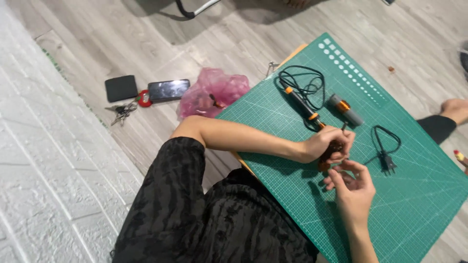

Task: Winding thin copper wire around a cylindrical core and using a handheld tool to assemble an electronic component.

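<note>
Both hands meet a little right of the middle of the frame, over a green cutting mat (414,195) that lies on a pale wooden floor (234,39); the left hand (327,143) reaches in from the left with its fingers curled shut around a small dark object (335,148), too hidden by the fingers to name; the right hand (352,185) comes up from the lower edge of the frame just below it, its fingers bent and half closed, the fingertips touching or nearly touching the same small object, though I cannot tell whether they truly grip it; just above the left hand, a black and orange soldering iron (298,101) lies slanted on the mat, its lower end running under the left hand's fingers, and its black cord (304,80) loops loosely at the upper end of the mat; to the right of the iron, a short grey tube with an orange band (345,109) lies near it but apart; further right, a second black cord with a plug (387,156) rests on the mat, near the hands but not touching them; off the mat, in the upper middle of the frame, a pink plastic bag (214,92) sits against the mat's edge; to its left lie a phone (168,89), a red key ring with keys (129,106) and a black wallet (121,87), well apart from the hands; a bare foot (456,109) shows at the right edge.
</note>
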